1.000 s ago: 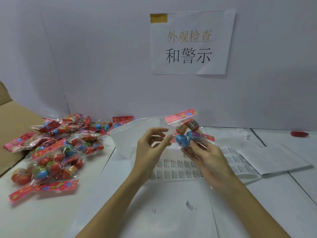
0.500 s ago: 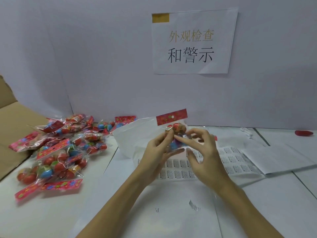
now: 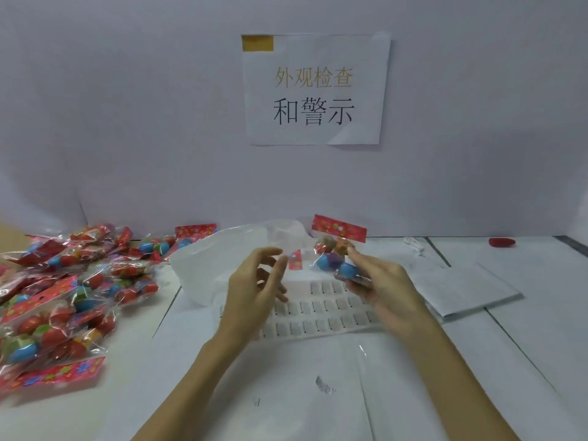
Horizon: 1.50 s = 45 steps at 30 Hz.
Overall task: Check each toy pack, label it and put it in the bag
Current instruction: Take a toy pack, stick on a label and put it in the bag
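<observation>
Gripping a toy pack [image 3: 334, 257] in the right hand [image 3: 380, 289], raised above the label sheet [image 3: 321, 308], red header card uppermost. Left hand [image 3: 254, 289] just beside it, fingers loosely spread, holding nothing. Translucent bag [image 3: 222, 259] lying behind on the table [image 3: 525, 361]; pile of packs [image 3: 63, 291] at far left.

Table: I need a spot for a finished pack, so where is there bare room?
Bare table lies right of the label sheet, before the folded paper. The left is crowded with toy packs; the bag fills the middle.
</observation>
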Available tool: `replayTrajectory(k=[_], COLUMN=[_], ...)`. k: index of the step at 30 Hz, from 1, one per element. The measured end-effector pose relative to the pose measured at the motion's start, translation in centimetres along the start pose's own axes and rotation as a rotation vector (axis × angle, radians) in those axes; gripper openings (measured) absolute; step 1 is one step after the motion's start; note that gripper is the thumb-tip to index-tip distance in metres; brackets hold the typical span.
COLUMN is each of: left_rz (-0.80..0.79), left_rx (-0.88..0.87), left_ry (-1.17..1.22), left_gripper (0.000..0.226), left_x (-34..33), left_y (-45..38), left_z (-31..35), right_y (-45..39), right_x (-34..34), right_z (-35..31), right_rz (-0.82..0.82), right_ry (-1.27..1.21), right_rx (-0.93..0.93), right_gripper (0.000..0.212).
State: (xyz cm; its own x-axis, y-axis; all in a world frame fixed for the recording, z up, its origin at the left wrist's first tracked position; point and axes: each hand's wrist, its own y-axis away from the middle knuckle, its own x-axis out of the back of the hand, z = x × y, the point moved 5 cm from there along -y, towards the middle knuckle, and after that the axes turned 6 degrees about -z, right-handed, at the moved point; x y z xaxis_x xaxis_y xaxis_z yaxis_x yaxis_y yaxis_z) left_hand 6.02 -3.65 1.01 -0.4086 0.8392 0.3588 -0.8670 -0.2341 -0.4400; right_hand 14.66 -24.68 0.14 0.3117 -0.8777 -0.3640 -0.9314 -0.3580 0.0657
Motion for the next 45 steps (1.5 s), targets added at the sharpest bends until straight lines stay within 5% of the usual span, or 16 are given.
replayTrajectory(k=[2, 5, 8, 13, 19, 24, 30, 33, 36, 41, 45], left_rz=[0.027, 0.035, 0.042, 0.081, 0.294, 0.515, 0.004, -0.213, -0.181, 0.104, 0.408], left_rx=[-0.025, -0.052, -0.069, -0.159, -0.265, 0.031, 0.790, 0.945, 0.850, 0.536, 0.143], left_ry=[0.053, -0.023, -0.038, -0.144, -0.503, -0.627, -1.062, -1.083, -1.160, -1.161, -0.949], left_gripper=[0.026, 0.022, 0.016, 0.012, 0.009, 0.021, 0.047, 0.061, 0.055, 0.025, 0.024], left_x=[0.4, 0.3, 0.2, 0.6, 1.9, 8.1, 16.6, 18.2, 18.3, 18.0, 16.0], left_y=[-0.1, -0.2, -0.2, 0.2, 0.6, -1.7, -5.2, -4.9, -4.8, -4.9, -5.3], left_z=[-0.2, -0.3, -0.1, 0.6, 1.8, -0.5, -7.3, -10.0, -10.8, -8.3, -3.0], right_y=[0.4, 2.4, 3.0, 1.0, -0.4, -0.4, -1.0, -1.3, -1.3, -1.3, -1.5], right_x=[3.4, 7.3, 9.1, 5.6, -2.7, -4.7, -5.1, -5.0, -4.9, -4.7, -4.6], right_z=[-2.7, -7.1, -7.7, -4.7, 1.8, 4.7, 5.4, 5.9, 5.9, 6.0, 5.9], right_rz=[0.051, -0.245, -0.294, -0.266, -0.380, -0.439, -0.484, -0.479, -0.482, -0.483, -0.463], right_ry=[-0.421, -1.116, -1.224, -0.954, -0.076, 0.365, 0.409, 0.410, 0.406, 0.416, 0.475], right_rx=[0.061, 0.411, 0.494, 0.242, -0.081, -0.040, 0.008, 0.011, -0.005, 0.011, 0.048], right_gripper=[0.028, 0.046, 0.052, 0.045, 0.055, 0.057, 0.047, 0.041, 0.042, 0.046, 0.035])
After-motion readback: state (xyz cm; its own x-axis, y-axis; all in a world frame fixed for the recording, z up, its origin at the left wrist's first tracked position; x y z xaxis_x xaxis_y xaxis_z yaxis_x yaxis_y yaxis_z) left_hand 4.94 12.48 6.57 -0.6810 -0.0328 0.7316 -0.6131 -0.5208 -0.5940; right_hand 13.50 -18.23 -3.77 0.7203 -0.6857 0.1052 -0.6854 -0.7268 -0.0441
